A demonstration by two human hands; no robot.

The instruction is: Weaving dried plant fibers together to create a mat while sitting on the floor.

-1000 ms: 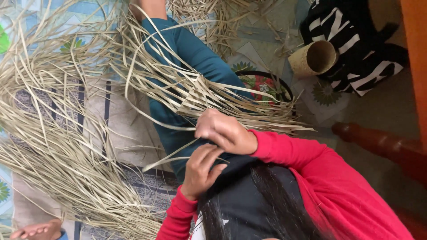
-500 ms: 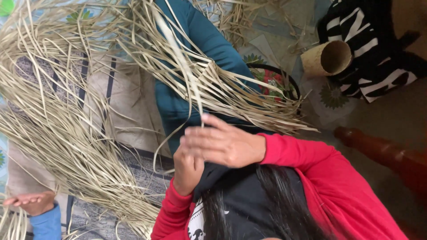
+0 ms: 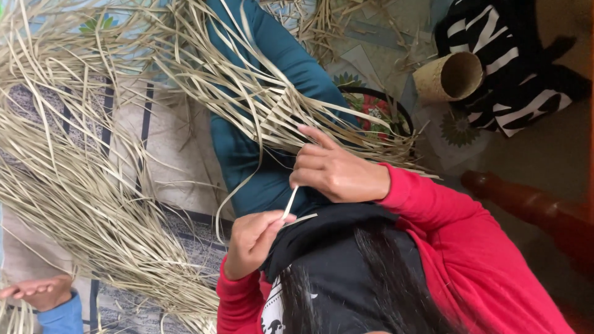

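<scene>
A small woven piece of pale straw strips (image 3: 278, 114) lies over my teal-trousered leg (image 3: 247, 154), with long loose ends fanning out. My right hand (image 3: 337, 170), in a red sleeve, rests at its lower edge and pinches the top of one thin pale strip (image 3: 289, 201). Just below, my left hand (image 3: 253, 238) grips the lower end of that same strip. Dark hair and a black shirt fill the bottom of the view.
A large mass of loose straw (image 3: 80, 185) covers the patterned mat at left. A rolled straw cylinder (image 3: 448, 77) lies beside a black-and-white bag (image 3: 513, 68). A round patterned dish (image 3: 377, 111) sits behind the straw. Another person's blue-cuffed limb (image 3: 37, 291) is at bottom left. A wooden furniture leg (image 3: 526, 204) is at right.
My hands have moved apart. The right hand rose towards the woven piece, the left dropped lower, and a thin strip now stretches between them.
</scene>
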